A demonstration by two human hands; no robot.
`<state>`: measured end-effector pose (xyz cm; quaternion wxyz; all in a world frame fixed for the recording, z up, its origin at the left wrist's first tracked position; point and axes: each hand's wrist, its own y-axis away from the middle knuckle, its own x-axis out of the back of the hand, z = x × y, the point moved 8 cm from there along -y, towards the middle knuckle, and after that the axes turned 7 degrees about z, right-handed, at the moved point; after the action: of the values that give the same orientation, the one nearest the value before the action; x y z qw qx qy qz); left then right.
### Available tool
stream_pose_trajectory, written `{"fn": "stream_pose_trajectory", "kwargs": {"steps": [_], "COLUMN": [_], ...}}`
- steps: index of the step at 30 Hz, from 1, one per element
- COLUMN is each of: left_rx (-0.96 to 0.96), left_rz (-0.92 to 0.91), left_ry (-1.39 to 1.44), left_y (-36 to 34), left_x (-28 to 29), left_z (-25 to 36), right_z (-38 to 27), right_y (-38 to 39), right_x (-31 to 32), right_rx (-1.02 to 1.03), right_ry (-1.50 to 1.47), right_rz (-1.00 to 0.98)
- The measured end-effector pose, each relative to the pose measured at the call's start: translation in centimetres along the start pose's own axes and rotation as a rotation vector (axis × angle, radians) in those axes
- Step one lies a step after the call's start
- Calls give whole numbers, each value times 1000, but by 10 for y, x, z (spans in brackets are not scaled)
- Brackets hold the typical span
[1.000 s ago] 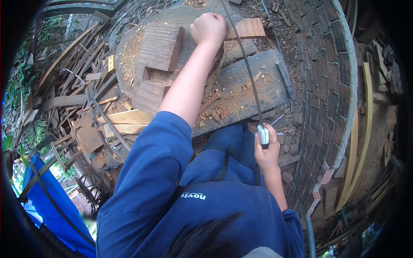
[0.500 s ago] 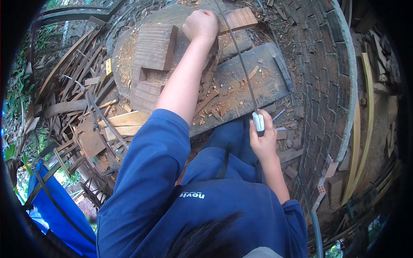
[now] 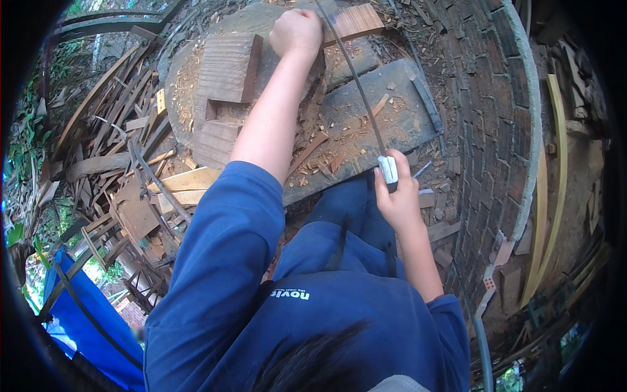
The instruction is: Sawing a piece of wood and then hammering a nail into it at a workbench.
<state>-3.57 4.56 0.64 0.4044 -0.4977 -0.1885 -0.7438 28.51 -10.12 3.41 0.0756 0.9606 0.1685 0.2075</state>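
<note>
My right hand [image 3: 400, 196] is closed around the pale, dark-edged handle [image 3: 388, 170] of a handsaw. Its long, thin blade [image 3: 356, 75], seen nearly edge-on, runs away from me across a reddish-brown piece of wood [image 3: 358, 22]. At the left end of that wood, my left hand [image 3: 298, 31] is closed on it; the fingertips are hidden from view. Left of my left forearm lies a thick wooden block [image 3: 225, 72] with a rectangular notch cut in it, resting on a round stump [image 3: 181, 88].
A grey board [image 3: 366, 117] strewn with chips and sawdust lies just beyond my knees. Scrap wood [image 3: 108, 108] is heaped on the left. A curved brick wall [image 3: 486, 124] closes off the right side, with long yellowish strips [image 3: 558, 163] beyond it. A blue tarp [image 3: 91, 313] hangs lower left.
My right hand has pushed the saw slightly forward, away from me. My left hand stays on the wood, and the whole view has shifted a little.
</note>
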Motion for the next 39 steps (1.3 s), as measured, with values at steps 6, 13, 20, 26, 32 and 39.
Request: {"fn": "stream_pose_trajectory", "kwargs": {"steps": [6, 13, 20, 26, 32, 39], "left_rx": [-44, -662, -870, -818, -858, -591], "left_rz": [99, 177, -103, -230, -280, -253], "left_ry": [49, 227, -237, -262, -298, -268], "left_y": [2, 29, 51, 34, 36, 26], "left_x": [-3, 15, 8, 0, 13, 12], "left_z": [-1, 10, 10, 11, 22, 10], "right_z": [3, 13, -14, -37, -56, -54], "right_y": [36, 42, 27, 19, 19, 21], "right_x": [4, 0, 16, 31, 31, 29], "right_rx": [58, -104, -93, -113, -110, -125], "right_ry": [43, 19, 48, 38, 21, 29], "right_rz": [26, -26, -13, -26, -25, -22]}}
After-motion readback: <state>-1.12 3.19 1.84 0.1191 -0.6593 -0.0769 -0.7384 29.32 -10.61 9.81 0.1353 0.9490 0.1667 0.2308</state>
